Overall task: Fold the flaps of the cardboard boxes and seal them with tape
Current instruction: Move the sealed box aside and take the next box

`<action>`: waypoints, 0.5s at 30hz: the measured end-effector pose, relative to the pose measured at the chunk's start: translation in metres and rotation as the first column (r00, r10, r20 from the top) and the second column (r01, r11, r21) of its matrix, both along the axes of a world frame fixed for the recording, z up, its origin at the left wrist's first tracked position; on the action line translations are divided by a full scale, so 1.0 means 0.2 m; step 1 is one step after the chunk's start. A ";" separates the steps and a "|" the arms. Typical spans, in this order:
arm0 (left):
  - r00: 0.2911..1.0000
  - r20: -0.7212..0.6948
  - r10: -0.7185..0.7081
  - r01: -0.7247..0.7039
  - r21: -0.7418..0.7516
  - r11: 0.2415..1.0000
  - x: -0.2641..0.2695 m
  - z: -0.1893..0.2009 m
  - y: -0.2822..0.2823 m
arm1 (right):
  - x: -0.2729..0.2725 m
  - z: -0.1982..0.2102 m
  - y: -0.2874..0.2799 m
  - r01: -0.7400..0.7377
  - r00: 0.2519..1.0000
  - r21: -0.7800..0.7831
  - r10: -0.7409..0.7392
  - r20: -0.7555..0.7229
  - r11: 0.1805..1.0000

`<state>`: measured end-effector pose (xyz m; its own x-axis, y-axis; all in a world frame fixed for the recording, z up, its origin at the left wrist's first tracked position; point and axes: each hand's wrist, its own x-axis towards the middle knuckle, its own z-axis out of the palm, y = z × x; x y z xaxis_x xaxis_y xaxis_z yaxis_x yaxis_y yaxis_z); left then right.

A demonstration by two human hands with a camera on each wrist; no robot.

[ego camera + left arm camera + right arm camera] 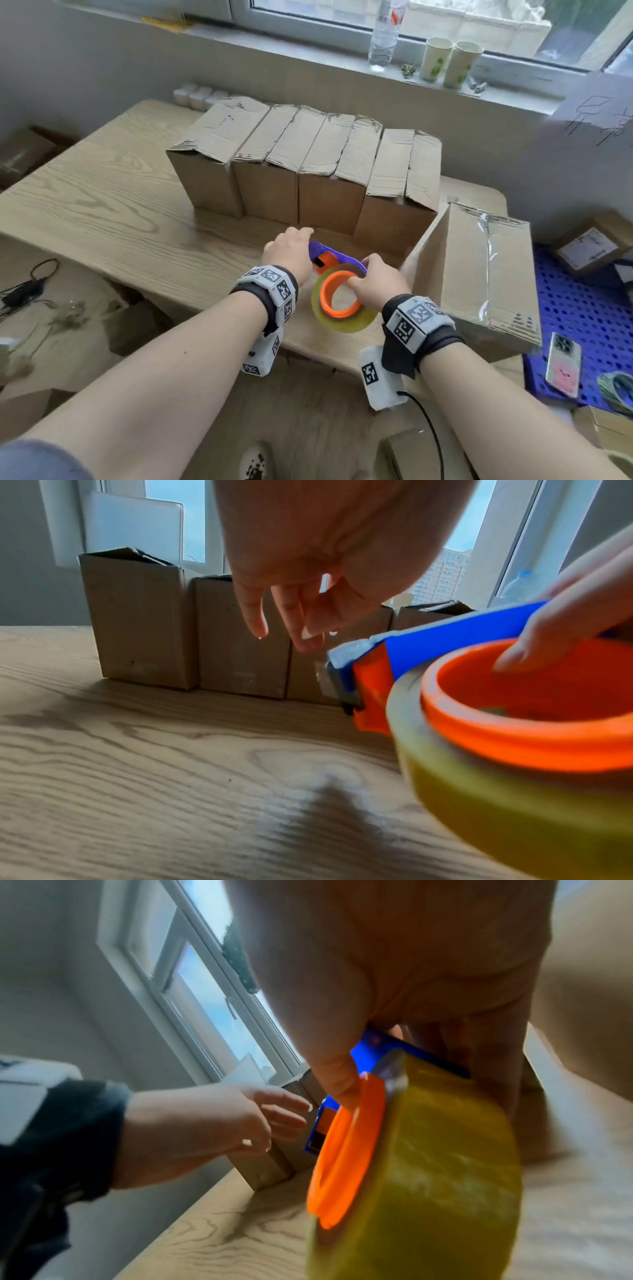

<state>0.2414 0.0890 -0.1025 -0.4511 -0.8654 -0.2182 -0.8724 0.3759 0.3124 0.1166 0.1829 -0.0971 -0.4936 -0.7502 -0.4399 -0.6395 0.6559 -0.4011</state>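
Observation:
My right hand grips a tape dispenser with a yellowish roll, an orange hub and a blue frame; the thumb sits inside the hub. It is held just above the wooden table. My left hand hovers beside the dispenser's blue cutter end with fingers loosely extended, holding nothing. A row of several upright cardboard boxes stands behind, flaps folded down with no tape visible on them. A larger box sealed with clear tape lies at the right.
The window sill holds a water bottle and two paper cups. A phone lies on a blue perforated mat at right. More boxes and cables sit on the floor at left.

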 end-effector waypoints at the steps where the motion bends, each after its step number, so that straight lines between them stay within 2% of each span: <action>1: 1.000 -0.002 -0.025 0.025 0.010 1.000 0.00 -0.02 0.00 | 0.01 -0.05 -0.01 -0.006 1.000 0.027 0.006 0.017 1.000; 5: 0.995 -0.025 -0.094 0.095 0.043 0.995 -0.03 -0.06 0.00 | 0.03 -0.18 -0.04 -0.015 0.999 0.107 0.010 0.049 0.994; 9: 0.985 -0.060 -0.160 0.164 0.063 0.984 -0.08 -0.04 0.00 | 0.01 -0.15 -0.04 -0.030 0.999 0.099 0.032 -0.014 0.995; 12: 0.977 -0.094 -0.190 0.194 0.040 0.980 -0.13 -0.01 0.00 | -0.04 -0.01 -0.02 -0.081 0.995 -0.015 0.080 -0.057 0.997; 15: 0.967 -0.146 -0.210 0.217 0.033 0.976 -0.20 0.04 0.03 | -0.13 0.19 0.06 -0.096 0.993 -0.217 0.077 -0.094 0.971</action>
<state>0.2005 0.0950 -0.0940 -0.6532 -0.7360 -0.1782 -0.7195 0.5299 0.4489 0.0904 0.1943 -0.0582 -0.4509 -0.8656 -0.2179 -0.7275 0.4978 -0.4721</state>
